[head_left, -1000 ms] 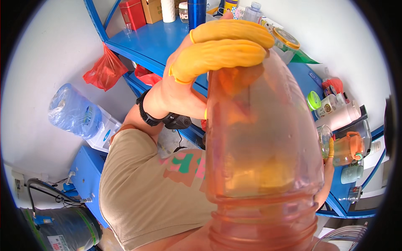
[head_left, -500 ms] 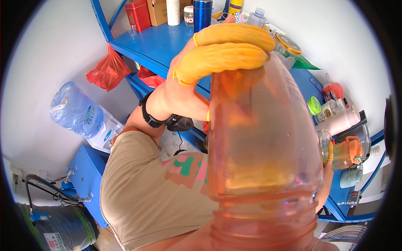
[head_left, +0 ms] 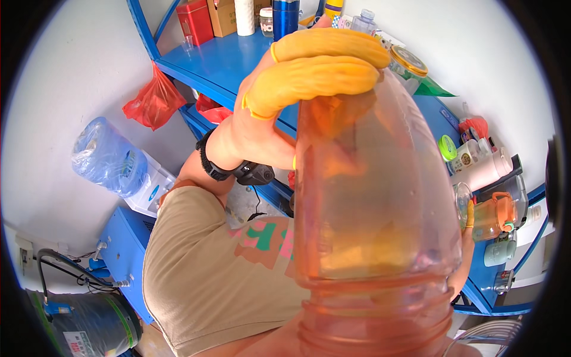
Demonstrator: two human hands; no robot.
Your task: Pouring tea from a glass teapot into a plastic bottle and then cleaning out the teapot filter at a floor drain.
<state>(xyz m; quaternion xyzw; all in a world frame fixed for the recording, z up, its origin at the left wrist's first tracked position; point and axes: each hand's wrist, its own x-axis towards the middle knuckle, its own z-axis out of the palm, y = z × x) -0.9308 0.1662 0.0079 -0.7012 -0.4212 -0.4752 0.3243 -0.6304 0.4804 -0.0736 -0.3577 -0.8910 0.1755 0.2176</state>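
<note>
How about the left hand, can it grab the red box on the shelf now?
Probably not: the left hand is curled over the pink bottle, so it would likely need to let go before reaching the red box.

Blue shelf (head_left: 208, 68) with red tin (head_left: 195, 24), blue tumbler (head_left: 286, 20)

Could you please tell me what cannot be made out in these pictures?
All in the head view:
- Most of the right hand: hidden behind the pink bottle, so its grip cannot be told.
- The near end of the bottle: cut off by the picture's lower edge.
- The thumb tip of the left hand: unclear through the bottle's cloudy wall.
- Part of the shirt's print: covered by the bottle.
</note>
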